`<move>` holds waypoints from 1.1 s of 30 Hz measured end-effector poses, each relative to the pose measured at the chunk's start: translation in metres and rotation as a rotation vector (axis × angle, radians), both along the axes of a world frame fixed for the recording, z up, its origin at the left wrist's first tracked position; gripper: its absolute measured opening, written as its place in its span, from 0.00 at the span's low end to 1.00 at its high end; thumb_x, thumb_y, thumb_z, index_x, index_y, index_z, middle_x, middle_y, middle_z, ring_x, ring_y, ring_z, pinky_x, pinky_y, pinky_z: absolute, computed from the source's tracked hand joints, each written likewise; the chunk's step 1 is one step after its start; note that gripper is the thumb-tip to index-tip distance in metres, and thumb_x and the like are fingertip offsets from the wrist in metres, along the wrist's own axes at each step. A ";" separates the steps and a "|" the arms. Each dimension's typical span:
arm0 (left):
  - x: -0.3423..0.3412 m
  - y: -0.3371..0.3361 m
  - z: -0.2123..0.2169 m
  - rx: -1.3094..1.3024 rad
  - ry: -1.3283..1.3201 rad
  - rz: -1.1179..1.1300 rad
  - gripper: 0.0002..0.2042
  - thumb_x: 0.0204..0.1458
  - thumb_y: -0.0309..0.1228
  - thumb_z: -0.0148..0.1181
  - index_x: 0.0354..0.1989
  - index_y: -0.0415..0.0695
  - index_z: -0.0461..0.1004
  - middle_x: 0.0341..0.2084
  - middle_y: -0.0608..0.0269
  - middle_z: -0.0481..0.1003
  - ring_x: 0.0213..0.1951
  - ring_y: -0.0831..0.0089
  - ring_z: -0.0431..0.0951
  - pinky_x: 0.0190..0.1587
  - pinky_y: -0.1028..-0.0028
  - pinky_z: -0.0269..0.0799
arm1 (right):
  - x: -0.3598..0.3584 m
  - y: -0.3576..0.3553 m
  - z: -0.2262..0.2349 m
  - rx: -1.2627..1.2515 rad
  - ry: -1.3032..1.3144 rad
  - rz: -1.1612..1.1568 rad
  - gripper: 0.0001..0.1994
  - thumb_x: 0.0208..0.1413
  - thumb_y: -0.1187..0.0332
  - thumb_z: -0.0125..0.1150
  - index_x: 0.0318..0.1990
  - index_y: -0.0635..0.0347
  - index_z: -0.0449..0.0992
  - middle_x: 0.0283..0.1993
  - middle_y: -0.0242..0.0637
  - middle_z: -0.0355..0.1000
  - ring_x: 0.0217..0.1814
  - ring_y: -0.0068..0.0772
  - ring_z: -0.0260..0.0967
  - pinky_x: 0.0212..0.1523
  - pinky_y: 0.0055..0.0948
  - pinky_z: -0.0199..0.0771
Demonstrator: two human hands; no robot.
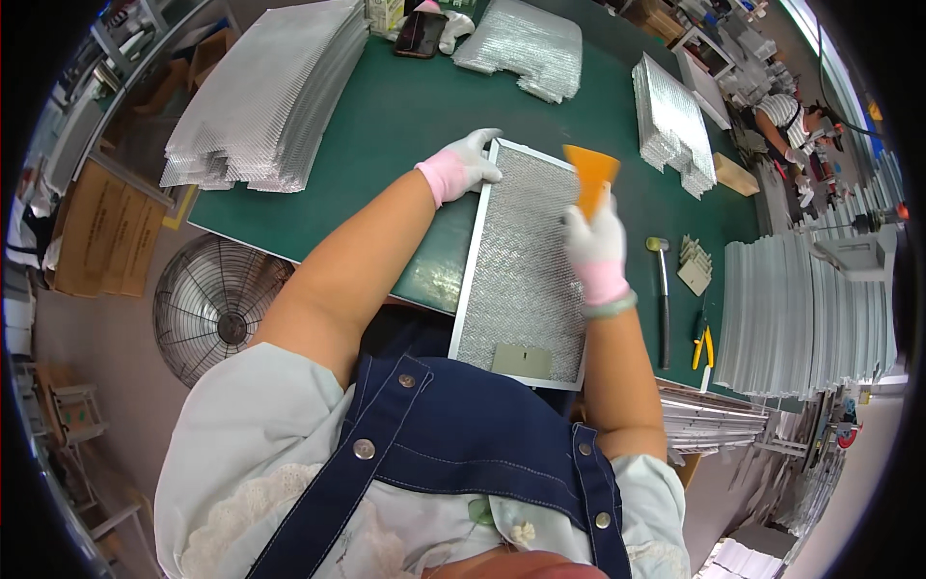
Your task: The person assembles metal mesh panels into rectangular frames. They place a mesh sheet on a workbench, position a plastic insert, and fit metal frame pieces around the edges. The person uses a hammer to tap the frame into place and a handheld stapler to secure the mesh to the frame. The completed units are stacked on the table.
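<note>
the mesh filter panel (521, 270) lay flat on the green desk (405, 106), its near end hanging over the desk's near edge toward the person. the left hand (465, 164), in a white glove with a pink cuff, pressed on the panel's far left corner, fingers spread flat over the metal frame and closed on nothing. the right hand (596, 249), gloved the same way, had its fingers wrapped around the narrow end of an orange scraper (590, 176), a flat, wedge-shaped plastic blade held at the panel's far right edge.

judging by this, the mesh already sat inside its frame and looked even, so the work seemed well along, with the scraper only at the far right edge and the remaining edges probably still to be gone over. a small plain grey patch (522, 361) sat near the panel's near end.

the panel was a fine, glittery woven metal sheet bordered by a smooth pale frame. stacks of similar silvery mesh sheets (265, 96) lay at far left, and more (672, 125) at far right. a hammer (662, 289) and yellow-handled pliers (702, 347) rested on the right.
</note>
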State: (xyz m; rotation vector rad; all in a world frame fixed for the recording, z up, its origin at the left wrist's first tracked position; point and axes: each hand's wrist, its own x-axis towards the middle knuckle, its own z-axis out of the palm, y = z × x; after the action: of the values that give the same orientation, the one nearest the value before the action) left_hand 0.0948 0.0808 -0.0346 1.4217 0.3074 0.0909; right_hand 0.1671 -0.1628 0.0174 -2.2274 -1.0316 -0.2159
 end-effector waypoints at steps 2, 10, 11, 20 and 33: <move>0.000 0.002 0.000 0.060 0.003 -0.023 0.42 0.49 0.19 0.61 0.73 0.41 0.47 0.51 0.50 0.73 0.48 0.65 0.78 0.49 0.67 0.79 | -0.002 0.035 -0.009 -0.211 0.021 0.054 0.15 0.66 0.61 0.47 0.52 0.61 0.70 0.35 0.54 0.77 0.38 0.60 0.76 0.41 0.54 0.75; -0.003 0.006 0.002 0.218 0.039 -0.040 0.41 0.48 0.24 0.65 0.72 0.40 0.51 0.49 0.53 0.74 0.44 0.71 0.77 0.44 0.72 0.78 | -0.009 0.087 -0.005 -0.693 -0.003 -0.028 0.18 0.68 0.53 0.42 0.46 0.58 0.71 0.34 0.48 0.79 0.39 0.54 0.78 0.41 0.52 0.76; -0.003 0.007 0.004 0.236 0.041 -0.057 0.41 0.48 0.25 0.65 0.71 0.40 0.52 0.50 0.52 0.74 0.46 0.70 0.77 0.45 0.72 0.77 | -0.008 0.089 -0.005 -0.702 -0.005 -0.032 0.18 0.68 0.53 0.42 0.47 0.57 0.71 0.34 0.48 0.79 0.39 0.54 0.79 0.41 0.52 0.76; -0.004 0.005 -0.008 -0.058 -0.066 -0.048 0.39 0.51 0.22 0.61 0.71 0.41 0.48 0.52 0.53 0.74 0.50 0.69 0.77 0.48 0.71 0.76 | -0.004 0.028 -0.001 0.287 0.005 -0.047 0.13 0.67 0.67 0.50 0.51 0.62 0.76 0.35 0.45 0.78 0.35 0.50 0.77 0.38 0.37 0.75; -0.022 -0.048 0.236 0.960 -1.032 0.375 0.11 0.59 0.22 0.54 0.49 0.39 0.70 0.35 0.59 0.74 0.38 0.67 0.75 0.41 0.70 0.72 | -0.002 -0.196 -0.036 -0.231 -0.398 -0.343 0.23 0.56 0.59 0.60 0.55 0.67 0.73 0.52 0.57 0.72 0.55 0.60 0.68 0.57 0.52 0.68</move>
State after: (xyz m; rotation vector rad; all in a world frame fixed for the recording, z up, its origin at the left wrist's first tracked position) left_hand 0.0731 0.0323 0.2016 2.0081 -0.4026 1.3768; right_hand 0.1650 -0.3586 -0.0190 -2.6323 -0.8982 -0.7491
